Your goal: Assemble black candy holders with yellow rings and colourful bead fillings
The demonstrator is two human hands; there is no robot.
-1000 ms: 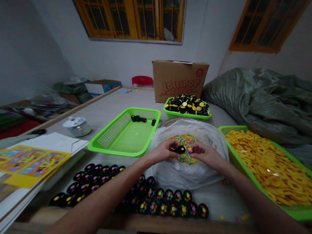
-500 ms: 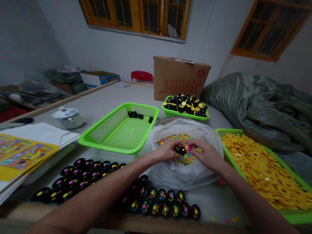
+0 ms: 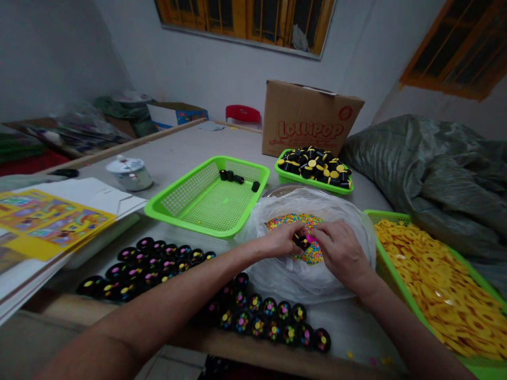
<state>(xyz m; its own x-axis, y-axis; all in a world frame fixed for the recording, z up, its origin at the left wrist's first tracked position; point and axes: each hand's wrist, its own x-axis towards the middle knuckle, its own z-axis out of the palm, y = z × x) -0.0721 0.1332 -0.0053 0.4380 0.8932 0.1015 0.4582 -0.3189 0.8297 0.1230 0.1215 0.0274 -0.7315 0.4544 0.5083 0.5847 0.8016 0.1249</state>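
Over the bag of candy beads, my left hand (image 3: 283, 240) is closed around a small black cup-shaped piece (image 3: 301, 242), its opening facing right. My right hand (image 3: 343, 252) pinches a small pink piece (image 3: 311, 238) right beside the black piece's opening. Whether the pink piece touches or enters it, I cannot tell. Underneath, many-coloured round beads (image 3: 295, 217) fill a white plastic bag (image 3: 273, 279). Several rows of black pieces (image 3: 273, 330) with coloured beads and pink or yellow centres stand at the front, partly hidden by my left forearm.
A green basket (image 3: 158, 207) holds several black pieces. Behind, another green basket (image 3: 317, 182) is heaped with black-and-yellow pieces beside a cardboard box (image 3: 309, 113). Yellow flat rings (image 3: 439, 279) fill a basket at right. Printed sheets (image 3: 59, 221) and a lidded pot (image 3: 130, 174) are left.
My right hand has brought the pink piece up against or close to the black piece's opening. The whole scene has shifted right and slightly up in view.
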